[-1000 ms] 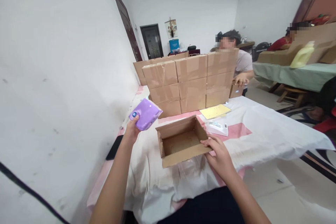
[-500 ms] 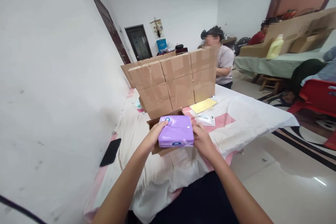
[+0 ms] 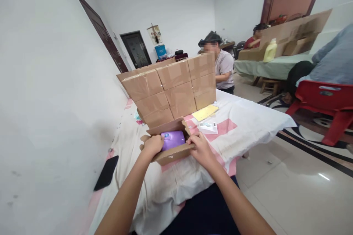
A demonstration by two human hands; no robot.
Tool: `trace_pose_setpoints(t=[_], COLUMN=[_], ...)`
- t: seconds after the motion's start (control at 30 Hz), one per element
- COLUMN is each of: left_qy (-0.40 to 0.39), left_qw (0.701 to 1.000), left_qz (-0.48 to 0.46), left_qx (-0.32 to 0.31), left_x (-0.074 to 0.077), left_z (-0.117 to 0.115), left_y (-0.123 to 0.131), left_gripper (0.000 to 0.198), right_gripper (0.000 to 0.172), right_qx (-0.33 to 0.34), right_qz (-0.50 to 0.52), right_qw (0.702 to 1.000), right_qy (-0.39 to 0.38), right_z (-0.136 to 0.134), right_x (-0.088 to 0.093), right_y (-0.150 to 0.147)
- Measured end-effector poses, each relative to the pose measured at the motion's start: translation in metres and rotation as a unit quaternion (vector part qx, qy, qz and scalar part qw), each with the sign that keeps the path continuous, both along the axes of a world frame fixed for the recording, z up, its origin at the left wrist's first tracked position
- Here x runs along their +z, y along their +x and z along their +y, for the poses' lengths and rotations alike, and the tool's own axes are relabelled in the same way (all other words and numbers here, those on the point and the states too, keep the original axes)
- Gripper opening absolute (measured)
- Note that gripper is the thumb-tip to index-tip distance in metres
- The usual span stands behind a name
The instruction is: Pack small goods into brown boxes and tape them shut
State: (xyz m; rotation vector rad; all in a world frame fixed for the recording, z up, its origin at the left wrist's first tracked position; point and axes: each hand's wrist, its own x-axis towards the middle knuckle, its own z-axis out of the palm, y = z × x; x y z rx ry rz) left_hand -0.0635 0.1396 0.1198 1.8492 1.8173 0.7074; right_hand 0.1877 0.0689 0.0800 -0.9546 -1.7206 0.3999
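Observation:
An open cardboard box (image 3: 172,155) stands on the cloth in front of me, its flaps up. Inside it lies a purple soft plastic pack (image 3: 174,139) with a small blue-and-white logo. My left hand (image 3: 153,144) is closed at the pack's left end, over the box's left side, with the fingertips partly hidden. At the right front corner, my right hand (image 3: 199,148) pinches the box's edge beside the pack.
A wall of stacked taped cartons (image 3: 176,93) rises behind the box. Right of it lie a yellow sheet (image 3: 205,112) and a white device (image 3: 208,128). A black phone (image 3: 106,172) lies left. A person (image 3: 224,66) stands behind the cartons; others sit farther right.
The purple pack has gone from above the box down into it. Both hands have lowered with it, the right now at the box's edge. The view has shifted to the right.

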Motion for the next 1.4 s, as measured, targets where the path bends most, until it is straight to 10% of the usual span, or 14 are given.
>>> trace_pose_setpoints(t=[0.37, 0.63, 0.73, 0.87, 1.07, 1.23, 1.4], left_qy=[-0.082, 0.169, 0.265, 0.195, 0.256, 0.286, 0.308], left_qw=[0.979, 0.965, 0.946, 0.916, 0.888, 0.916, 0.929], left_qz=[0.189, 0.164, -0.116, -0.351, -0.378, -0.282, -0.196], left_qx=[-0.007, 0.114, 0.144, -0.019, -0.045, -0.004, 0.054], left_x=[0.000, 0.026, 0.006, -0.035, -0.065, -0.057, -0.057], left_z=[0.002, -0.042, -0.050, -0.050, -0.045, -0.044, -0.041], left_y=[0.021, 0.000, -0.019, -0.029, -0.037, -0.027, -0.019], left_gripper=[0.033, 0.039, 0.052, 0.074, 0.097, 0.057, 0.089], right_gripper=[0.032, 0.040, 0.051, 0.070, 0.028, 0.045, 0.059], right_qx=[-0.004, 0.029, 0.031, 0.118, 0.003, -0.049, -0.048], right_qz=[0.017, 0.047, 0.097, 0.070, 0.145, 0.192, 0.212], right_qw=[1.000, 0.998, 0.995, 0.990, 0.989, 0.980, 0.975], right_qy=[-0.014, 0.001, 0.007, -0.039, -0.031, -0.033, -0.050], right_z=[0.000, 0.003, 0.013, 0.039, 0.063, 0.061, 0.064], right_x=[-0.003, 0.001, -0.001, -0.006, -0.018, -0.014, -0.019], right_y=[-0.003, 0.010, 0.016, 0.009, -0.028, -0.046, -0.050])
